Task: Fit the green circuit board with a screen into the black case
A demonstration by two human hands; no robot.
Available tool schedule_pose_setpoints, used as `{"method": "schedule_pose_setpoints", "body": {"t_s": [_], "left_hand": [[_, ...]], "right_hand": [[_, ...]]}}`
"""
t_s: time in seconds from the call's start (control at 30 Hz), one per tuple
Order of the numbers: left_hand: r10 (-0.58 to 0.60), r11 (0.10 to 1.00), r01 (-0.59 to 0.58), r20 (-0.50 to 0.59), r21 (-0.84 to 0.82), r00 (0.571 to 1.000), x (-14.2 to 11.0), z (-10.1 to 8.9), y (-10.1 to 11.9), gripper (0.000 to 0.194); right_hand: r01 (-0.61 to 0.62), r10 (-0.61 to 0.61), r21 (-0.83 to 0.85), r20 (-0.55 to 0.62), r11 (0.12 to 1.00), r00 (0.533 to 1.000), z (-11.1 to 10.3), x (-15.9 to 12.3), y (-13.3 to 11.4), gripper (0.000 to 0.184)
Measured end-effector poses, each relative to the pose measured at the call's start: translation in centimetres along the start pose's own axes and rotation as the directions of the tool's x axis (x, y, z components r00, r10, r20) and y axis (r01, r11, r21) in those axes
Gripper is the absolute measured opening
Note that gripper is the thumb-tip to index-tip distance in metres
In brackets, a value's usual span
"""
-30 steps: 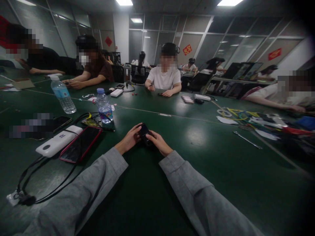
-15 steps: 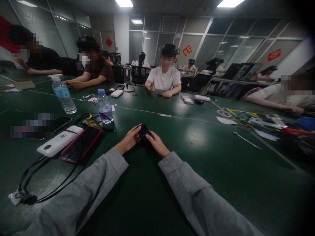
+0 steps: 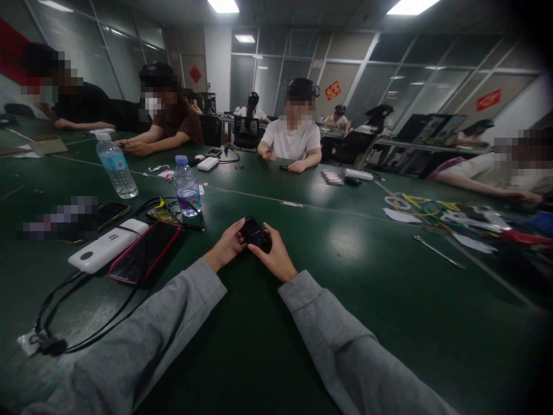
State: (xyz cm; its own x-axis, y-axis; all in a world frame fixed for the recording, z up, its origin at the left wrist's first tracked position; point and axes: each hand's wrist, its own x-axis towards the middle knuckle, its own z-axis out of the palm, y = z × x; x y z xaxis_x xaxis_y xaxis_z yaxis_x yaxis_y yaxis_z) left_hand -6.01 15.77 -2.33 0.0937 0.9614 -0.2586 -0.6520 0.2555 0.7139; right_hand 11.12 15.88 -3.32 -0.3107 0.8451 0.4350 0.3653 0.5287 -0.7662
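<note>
A small black boxy device (image 3: 256, 233) is held between my two hands above the green table (image 3: 367, 300). Its dark upper face carries small pale marks that I cannot read. My left hand (image 3: 225, 245) is closed round the device's left side, the thumb along its edge. My right hand (image 3: 280, 253) grips the right side, with its thumb at the near edge and its fingertips at the far right corner. The underside is hidden.
On the left lie a white power bank (image 3: 108, 245), a red-edged phone (image 3: 146, 252) and black cables. Two water bottles, one blue-labelled (image 3: 116, 167) and one blue-capped (image 3: 188, 187), stand behind. A wrench (image 3: 438, 252) and tangled cables (image 3: 419, 202) lie right. Several people sit around.
My right thumb has slid off the device's face to its near edge, and more of that face shows. The device has turned slightly in my hands. The whole view has shifted a little.
</note>
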Motion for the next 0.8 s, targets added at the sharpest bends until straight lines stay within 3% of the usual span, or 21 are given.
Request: {"method": "schedule_pose_setpoints", "body": {"t_s": [0.1,0.23,0.37,0.5,0.6,0.8], "left_hand": [[-0.025,1.000,0.025,-0.004,-0.013,1.000,0.2,0.0,0.0,0.032],[-0.026,0.999,0.026,-0.008,-0.026,1.000,0.0,0.4,0.2,0.032],[-0.021,1.000,0.021,0.018,-0.022,1.000,-0.3,0.4,0.3,0.030],[-0.009,1.000,0.011,0.066,-0.028,0.998,-0.2,0.1,0.3,0.030],[-0.012,0.999,0.014,0.058,-0.030,0.998,-0.1,0.1,0.2,0.032],[-0.025,0.999,0.026,0.015,-0.046,1.000,-0.1,0.4,0.3,0.033]], "right_hand": [[0.087,-0.085,-0.098,0.027,0.991,0.996,0.2,-0.2,0.0,0.074],[0.105,-0.108,-0.138,-0.015,0.985,0.994,0.1,-0.2,-0.2,0.064],[0.129,-0.144,-0.110,-0.134,0.985,0.981,-0.4,-0.3,-1.2,0.062],[0.136,-0.162,-0.106,-0.307,0.985,0.938,-1.1,-0.1,-1.4,0.063],[0.072,-0.118,-0.129,-0.395,0.989,0.911,-1.8,0.5,-0.2,0.064],[-0.173,0.131,-0.061,-0.424,0.983,0.896,-2.5,1.5,2.4,0.065]]}}
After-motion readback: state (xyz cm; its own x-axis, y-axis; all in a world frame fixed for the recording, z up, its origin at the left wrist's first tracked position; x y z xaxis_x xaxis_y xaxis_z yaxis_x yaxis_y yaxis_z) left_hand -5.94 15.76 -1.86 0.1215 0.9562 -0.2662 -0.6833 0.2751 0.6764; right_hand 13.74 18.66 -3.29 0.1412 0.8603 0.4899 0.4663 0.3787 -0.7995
